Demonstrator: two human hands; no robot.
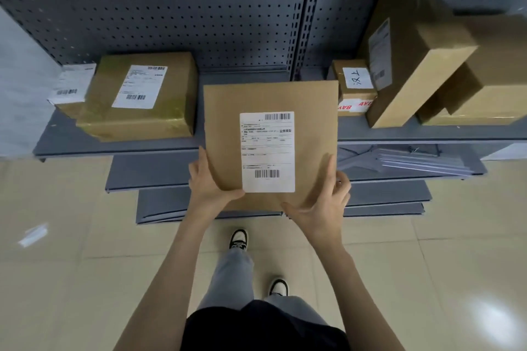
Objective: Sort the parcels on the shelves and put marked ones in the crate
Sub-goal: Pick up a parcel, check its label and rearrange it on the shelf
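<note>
Beige floor tiles under grey shelf

brown parcel, white label, grey shelf

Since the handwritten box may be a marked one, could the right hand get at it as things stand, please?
Probably not yet: the right hand is busy holding the flat brown parcel, which also stands in front of the small handwritten box. Otherwise that box sits unburied on the shelf.

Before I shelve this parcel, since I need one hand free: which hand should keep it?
Left, probably. The left hand grips the parcel at its lower left edge, thumb across the face. The right hand has looser, spread fingers at the lower right corner.
</note>
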